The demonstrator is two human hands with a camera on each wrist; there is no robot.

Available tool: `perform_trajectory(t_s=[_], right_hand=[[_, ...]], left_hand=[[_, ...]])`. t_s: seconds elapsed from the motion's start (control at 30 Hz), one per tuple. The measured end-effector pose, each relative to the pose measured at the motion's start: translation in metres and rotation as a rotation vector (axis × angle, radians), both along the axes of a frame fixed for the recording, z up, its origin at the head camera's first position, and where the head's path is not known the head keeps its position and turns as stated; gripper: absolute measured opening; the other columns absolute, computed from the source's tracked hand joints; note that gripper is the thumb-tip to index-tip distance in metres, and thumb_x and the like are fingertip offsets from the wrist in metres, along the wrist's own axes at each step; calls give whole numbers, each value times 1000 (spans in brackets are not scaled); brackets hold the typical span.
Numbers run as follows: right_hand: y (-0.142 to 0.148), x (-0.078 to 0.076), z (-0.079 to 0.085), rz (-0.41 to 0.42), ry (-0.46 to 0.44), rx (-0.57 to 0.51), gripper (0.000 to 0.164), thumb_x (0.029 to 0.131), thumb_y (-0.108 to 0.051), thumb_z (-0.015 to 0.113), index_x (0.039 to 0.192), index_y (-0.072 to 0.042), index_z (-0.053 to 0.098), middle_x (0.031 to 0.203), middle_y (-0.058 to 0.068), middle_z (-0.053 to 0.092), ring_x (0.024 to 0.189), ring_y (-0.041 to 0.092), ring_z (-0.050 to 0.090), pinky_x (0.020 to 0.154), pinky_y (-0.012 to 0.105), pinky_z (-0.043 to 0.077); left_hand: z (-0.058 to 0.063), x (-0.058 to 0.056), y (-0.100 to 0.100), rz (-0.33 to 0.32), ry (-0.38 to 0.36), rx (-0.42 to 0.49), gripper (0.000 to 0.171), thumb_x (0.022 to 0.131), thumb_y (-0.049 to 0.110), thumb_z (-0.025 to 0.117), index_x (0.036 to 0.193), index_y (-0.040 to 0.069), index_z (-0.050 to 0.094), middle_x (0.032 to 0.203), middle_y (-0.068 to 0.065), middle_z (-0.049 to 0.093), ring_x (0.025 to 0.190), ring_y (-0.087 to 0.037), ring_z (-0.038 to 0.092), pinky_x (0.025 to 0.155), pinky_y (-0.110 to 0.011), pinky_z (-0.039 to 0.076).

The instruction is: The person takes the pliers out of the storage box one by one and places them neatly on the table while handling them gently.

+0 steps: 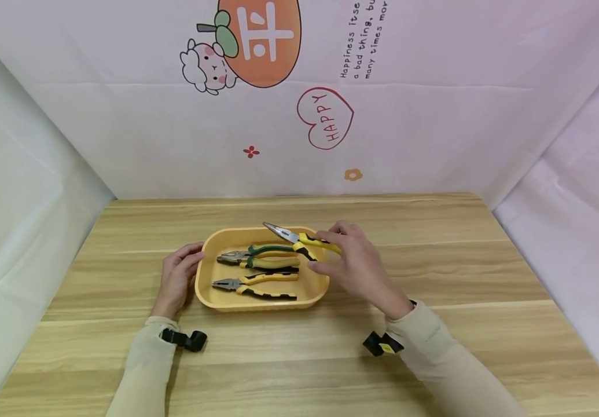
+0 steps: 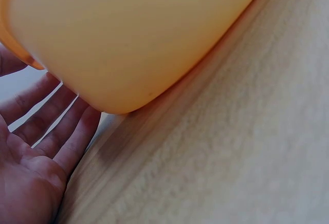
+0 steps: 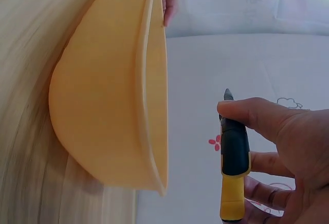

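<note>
Long-nose pliers [image 1: 282, 232] with yellow and black handles are held by my right hand [image 1: 357, 266], its thumb and fingers pinching the handles above the right end of a yellow plastic basin [image 1: 312, 288]. Their tips point left, toward the back. Inside the basin lie green-and-yellow combination pliers [image 1: 273, 263] and, nearer me, yellow-and-black combination pliers [image 1: 227, 284], both with jaws to the left. My left hand [image 1: 174, 279] rests at the basin's left end. In the left wrist view its fingers [image 2: 69, 131] extend, spread, against the outer wall.
The basin stands on a wood-grain table [image 1: 278, 365]. Behind it rises a white printed cloth [image 1: 174, 145], with more white cloth on both sides. A black strap with a small device [image 1: 187, 339] sits on the left wrist, another device [image 1: 382, 344] at the right.
</note>
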State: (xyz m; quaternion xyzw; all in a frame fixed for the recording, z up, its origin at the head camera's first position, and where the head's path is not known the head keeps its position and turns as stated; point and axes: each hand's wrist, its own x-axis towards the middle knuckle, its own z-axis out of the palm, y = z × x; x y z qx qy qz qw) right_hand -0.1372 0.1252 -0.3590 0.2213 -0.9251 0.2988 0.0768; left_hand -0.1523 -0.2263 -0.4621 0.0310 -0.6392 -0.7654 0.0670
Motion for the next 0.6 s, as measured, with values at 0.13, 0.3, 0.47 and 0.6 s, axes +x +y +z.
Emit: perform_trajectory(t_s=[0.13, 0.3, 0.47, 0.6], right_hand=[[9, 0, 0, -31, -9, -16, 49, 78, -28, 90, 121, -8, 74, 101, 6, 59, 88, 23, 49, 66, 33, 41], [18, 0, -1, -86, -30, -21, 51, 79, -28, 89, 122, -7, 73, 101, 8, 58, 85, 24, 48, 65, 33, 39], [26, -2, -2, -128, -60, -10, 53, 81, -29, 87, 125, -4, 71, 102, 9, 57, 86, 25, 47, 67, 34, 38], [32, -2, -4, -152, -83, 16, 55, 84, -28, 85, 129, -2, 68, 104, 11, 56, 88, 26, 48, 68, 34, 39]], left_hand=[[1, 0, 1, 3, 0, 1, 36, 102, 0, 54, 128, -24, 52, 103, 3, 71, 95, -9, 69, 82, -22, 58], [2, 0, 2, 2, -1, 1, 37, 102, -1, 54, 130, -25, 50, 103, 3, 71, 95, -9, 69, 81, -21, 58], [2, 0, 2, 3, -3, 1, 37, 102, -1, 53, 130, -26, 50, 103, 4, 71, 95, -9, 69, 81, -21, 58], [2, 0, 2, 4, -1, 1, 36, 102, -1, 54, 129, -24, 52, 104, 3, 71, 95, -9, 69, 81, -21, 58]])
